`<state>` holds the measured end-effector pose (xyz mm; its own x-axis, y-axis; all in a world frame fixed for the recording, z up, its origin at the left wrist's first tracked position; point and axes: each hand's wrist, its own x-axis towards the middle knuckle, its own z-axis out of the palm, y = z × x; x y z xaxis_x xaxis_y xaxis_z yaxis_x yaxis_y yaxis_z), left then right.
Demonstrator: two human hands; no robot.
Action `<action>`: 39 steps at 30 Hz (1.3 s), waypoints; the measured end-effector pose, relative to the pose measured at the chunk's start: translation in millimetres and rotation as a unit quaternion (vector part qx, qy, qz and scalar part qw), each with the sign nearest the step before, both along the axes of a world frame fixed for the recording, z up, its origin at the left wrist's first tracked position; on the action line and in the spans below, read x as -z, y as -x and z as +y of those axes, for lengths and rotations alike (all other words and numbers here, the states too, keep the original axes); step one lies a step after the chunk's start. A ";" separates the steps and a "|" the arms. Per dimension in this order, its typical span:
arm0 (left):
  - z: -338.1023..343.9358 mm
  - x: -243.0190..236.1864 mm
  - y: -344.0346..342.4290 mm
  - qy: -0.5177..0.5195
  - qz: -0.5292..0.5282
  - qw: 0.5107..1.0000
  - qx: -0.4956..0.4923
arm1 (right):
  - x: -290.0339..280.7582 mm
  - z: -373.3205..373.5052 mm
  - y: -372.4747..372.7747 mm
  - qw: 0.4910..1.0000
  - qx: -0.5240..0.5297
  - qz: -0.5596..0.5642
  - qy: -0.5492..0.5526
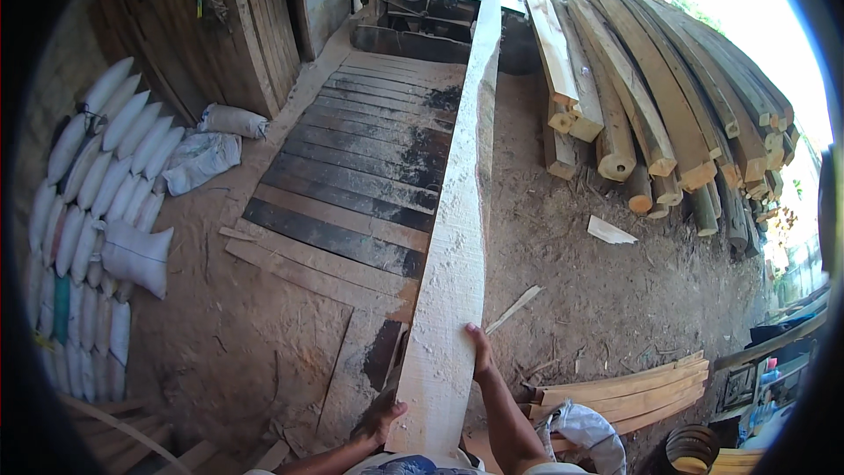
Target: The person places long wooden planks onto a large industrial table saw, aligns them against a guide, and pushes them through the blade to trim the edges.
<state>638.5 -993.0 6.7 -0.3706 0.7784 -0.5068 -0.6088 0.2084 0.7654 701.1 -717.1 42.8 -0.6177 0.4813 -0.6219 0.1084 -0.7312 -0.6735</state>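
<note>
A long pale sawn plank [454,237], dusted with sawdust, stretches from my body to the machine [413,0] at the far end. Its far end rests at a light flat surface beside that machine. My left hand [384,418] grips the plank's left edge close to me, thumb on the upper face and fingers hidden beneath. Farther along, my right hand [480,350] grips the right edge, its thumb against the side and the other fingers out of sight.
At the right, squared timbers [651,114] lie stacked lengthwise. White filled sacks [105,167] are piled at the left. Dark floor planks [352,158] lie left of the plank. Cut boards [624,396] and a wood scrap [610,230] lie on the dirt floor.
</note>
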 end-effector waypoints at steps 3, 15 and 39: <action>2.2 -57.9 -2.8 -0.019 0.100 0.993 0.064 | 0.4 -10.7 -19.8 1.000 0.005 0.001 -0.016; 61.0 -36.0 55.0 0.025 0.084 0.988 0.129 | 40.5 67.5 37.0 1.000 -0.004 -0.006 0.029; 342.6 3.2 234.1 -0.025 0.035 0.996 0.083 | 32.9 360.3 227.9 0.999 -0.006 -0.043 0.008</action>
<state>404.4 -650.4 3.6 -0.2670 0.8554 -0.4438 -0.5142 0.2631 0.8163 473.2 -356.8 10.0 -0.5675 0.4639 -0.6802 0.1750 -0.7393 -0.6502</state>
